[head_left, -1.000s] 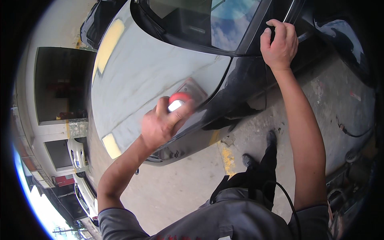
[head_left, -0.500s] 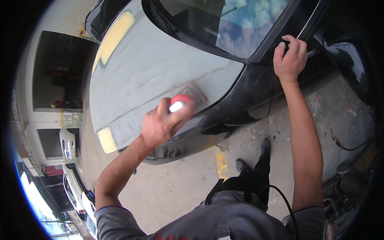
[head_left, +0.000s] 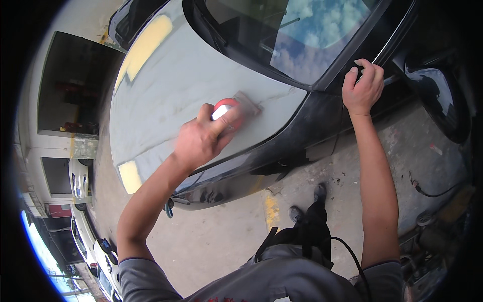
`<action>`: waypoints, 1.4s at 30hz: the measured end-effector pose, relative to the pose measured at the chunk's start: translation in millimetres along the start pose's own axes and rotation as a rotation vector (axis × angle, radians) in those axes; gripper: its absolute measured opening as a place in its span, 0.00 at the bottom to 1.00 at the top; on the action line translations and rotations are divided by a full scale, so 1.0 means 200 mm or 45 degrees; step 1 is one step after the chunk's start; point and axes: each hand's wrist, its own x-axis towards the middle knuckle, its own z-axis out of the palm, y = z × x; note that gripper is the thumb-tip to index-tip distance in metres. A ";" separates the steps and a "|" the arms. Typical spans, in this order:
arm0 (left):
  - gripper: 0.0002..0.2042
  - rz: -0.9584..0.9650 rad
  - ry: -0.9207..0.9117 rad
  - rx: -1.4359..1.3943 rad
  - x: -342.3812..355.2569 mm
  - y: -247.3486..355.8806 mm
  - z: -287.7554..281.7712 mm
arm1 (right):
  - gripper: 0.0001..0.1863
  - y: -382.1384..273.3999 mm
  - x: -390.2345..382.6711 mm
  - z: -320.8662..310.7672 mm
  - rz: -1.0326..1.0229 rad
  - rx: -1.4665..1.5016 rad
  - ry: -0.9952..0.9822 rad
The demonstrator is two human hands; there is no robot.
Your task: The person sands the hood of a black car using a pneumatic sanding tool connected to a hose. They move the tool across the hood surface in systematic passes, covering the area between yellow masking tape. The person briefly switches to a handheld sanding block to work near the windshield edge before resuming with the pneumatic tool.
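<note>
My left hand (head_left: 198, 136) is wrapped round a red and white sander (head_left: 225, 109). Its flat rectangular pad, blurred by motion, lies on the grey primed hood (head_left: 166, 90) of a dark car, close to the hood's rear corner. Scuff marks run across the grey surface. Yellowish filler patches (head_left: 150, 41) show along the hood's far edge, and a smaller yellowish patch (head_left: 130, 176) is at its front corner. At the base of the windscreen pillar, my right hand (head_left: 363, 90) leans on the car with bent fingers, thumb apart, holding nothing.
The windscreen (head_left: 307, 40) lies beyond the hood, and a black side mirror (head_left: 432, 95) juts out at right. A cable (head_left: 435, 194) lies on the concrete floor at right, near dark machine parts (head_left: 432, 236). White cars (head_left: 83, 226) stand at far left.
The sander has shifted slightly up and left in the picture, still on the hood. My view has moved a little; my right hand stays at the pillar.
</note>
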 end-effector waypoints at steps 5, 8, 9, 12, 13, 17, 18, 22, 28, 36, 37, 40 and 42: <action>0.32 0.069 0.035 -0.093 0.20 0.13 0.04 | 0.13 -0.02 0.01 0.01 -0.031 0.022 -0.002; 0.29 0.064 0.114 -0.157 0.21 0.20 0.05 | 0.12 -0.03 0.00 -0.02 -0.021 0.026 -0.024; 0.29 0.037 0.083 -0.169 0.19 0.20 0.04 | 0.12 -0.03 -0.01 -0.01 -0.001 0.031 -0.044; 0.29 -0.045 0.070 -0.227 0.07 0.15 0.03 | 0.13 -0.02 -0.01 -0.03 -0.028 -0.004 -0.061; 0.29 -0.109 0.068 -0.235 0.01 0.11 0.02 | 0.13 -0.03 -0.01 -0.02 -0.023 -0.013 -0.063; 0.30 -0.310 0.145 -0.239 -0.27 -0.07 0.06 | 0.13 -0.02 0.00 -0.02 -0.056 -0.047 -0.041; 0.31 -0.343 0.170 -0.228 -0.33 -0.13 0.06 | 0.13 0.00 0.01 -0.03 -0.051 -0.067 -0.035; 0.32 -0.587 0.206 -0.260 -0.68 -0.35 0.06 | 0.14 -0.04 -0.03 -0.01 -0.026 -0.100 -0.088; 0.31 -0.817 0.292 -0.305 -1.08 -0.80 0.10 | 0.15 -0.05 -0.03 -0.06 0.038 -0.136 -0.148; 0.32 -0.984 0.467 -0.208 -1.46 -1.35 0.17 | 0.22 -0.02 -0.67 -0.73 0.660 -0.111 -0.379; 0.32 -1.026 0.491 -0.206 -1.55 -1.39 0.16 | 0.23 0.02 -0.87 -0.81 0.671 -0.169 -0.452; 0.32 -1.136 0.544 -0.180 -1.75 -1.39 0.17 | 0.25 0.08 -1.39 -1.15 0.780 -0.437 -0.960; 0.33 -1.125 0.518 -0.155 -1.84 -1.29 0.19 | 0.24 0.07 -1.68 -1.37 0.890 -0.393 -1.310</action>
